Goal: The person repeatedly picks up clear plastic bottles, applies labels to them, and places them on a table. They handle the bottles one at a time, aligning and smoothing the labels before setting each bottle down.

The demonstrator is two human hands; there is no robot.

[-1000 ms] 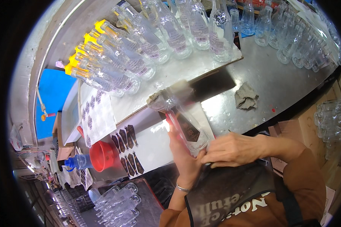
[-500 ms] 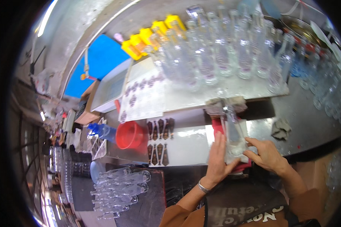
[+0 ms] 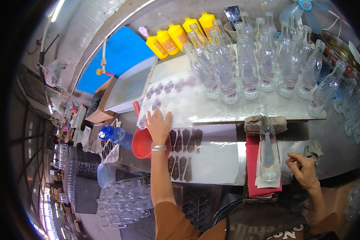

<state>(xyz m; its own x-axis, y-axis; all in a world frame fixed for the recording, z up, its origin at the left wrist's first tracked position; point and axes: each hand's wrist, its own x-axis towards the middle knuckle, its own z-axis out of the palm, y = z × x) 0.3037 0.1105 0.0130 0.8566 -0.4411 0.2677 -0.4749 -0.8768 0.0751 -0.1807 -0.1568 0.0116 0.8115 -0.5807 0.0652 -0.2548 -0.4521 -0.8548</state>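
My left hand (image 3: 159, 127) reaches to the lower edge of a white sheet with small dark printed labels (image 3: 156, 90). Its fingers are spread and touch the sheet; nothing shows in them. A clear glass bottle (image 3: 269, 150) lies on white and red cloths, base toward me, its neck over a folded grey towel (image 3: 252, 126). Right of this bottle, and apart from it, hovers my right hand (image 3: 304, 170), loosely curled with nothing visible in it. Left of the bottle, a second sheet (image 3: 218, 156) bears dark tapered labels (image 3: 184, 142).
Several labelled glass bottles (image 3: 250, 72) stand on the raised white board. Beside the sheets are a red pot (image 3: 142, 146) and a blue-topped bottle (image 3: 116, 135). Yellow bottles (image 3: 178, 37) line the back by a white tray (image 3: 128, 86). More glass bottles (image 3: 124, 202) lie at lower left.
My left hand has left the glass bottle and moved left to the label sheet. My right hand has drawn back to the right. The bottle stays lying on the cloths.
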